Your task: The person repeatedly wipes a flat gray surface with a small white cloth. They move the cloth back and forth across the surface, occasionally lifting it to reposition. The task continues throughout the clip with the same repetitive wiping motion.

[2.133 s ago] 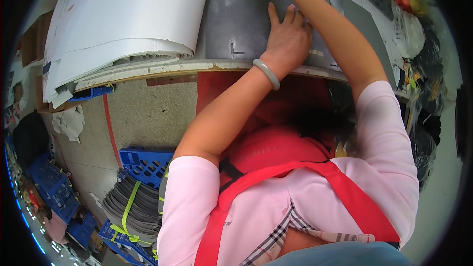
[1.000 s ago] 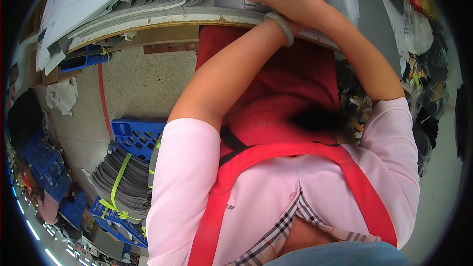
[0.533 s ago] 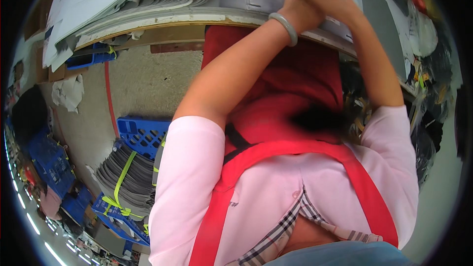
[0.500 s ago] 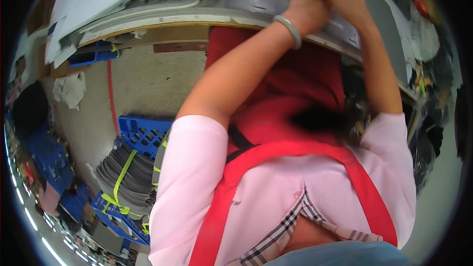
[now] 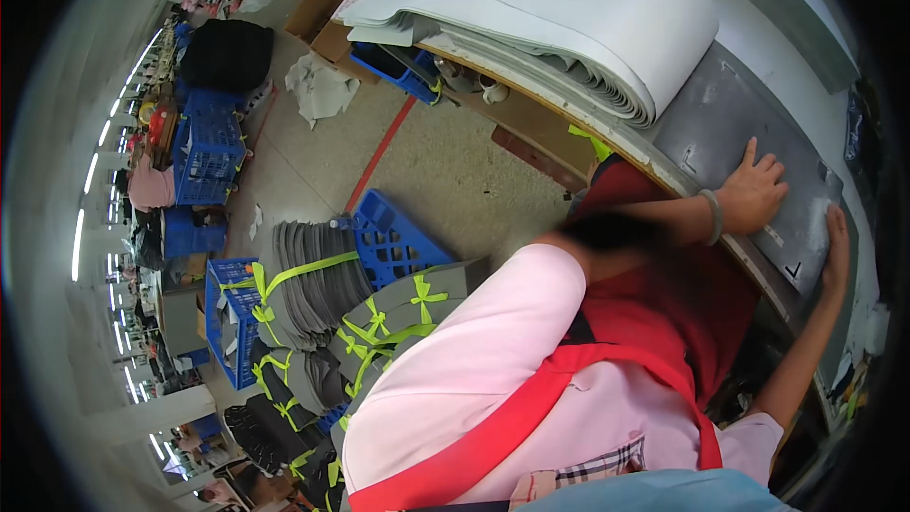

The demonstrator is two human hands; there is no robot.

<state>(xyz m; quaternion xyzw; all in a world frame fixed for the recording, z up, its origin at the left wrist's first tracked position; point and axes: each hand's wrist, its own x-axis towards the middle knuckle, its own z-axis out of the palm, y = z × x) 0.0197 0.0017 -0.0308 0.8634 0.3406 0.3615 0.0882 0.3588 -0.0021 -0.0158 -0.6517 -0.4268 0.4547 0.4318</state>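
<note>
My left hand (image 5: 754,192), with a pale bangle at the wrist, lies on a flat dark grey sheet (image 5: 725,109) on the worktable. Its fingers are spread and nothing shows in them. Beside the sheet's right end rests my right hand (image 5: 836,246), fingers stretched out along the edge. The sheet bears small white marks and dark slots near its near side. Just left of it sits a thick folded stack of white sheet material (image 5: 569,14), its layers curling at the fold.
The worktable's edge (image 5: 654,171) runs diagonally in front of me. To my left, bundles of grey pieces (image 5: 313,275) tied with yellow-green strips stand by a blue plastic crate (image 5: 393,242). More blue crates (image 5: 210,147) and a person in pink (image 5: 152,187) are farther off.
The view has swung left. My hands, together over the grey sheet before, are now apart: the left flat on the sheet, the right at its right end.
</note>
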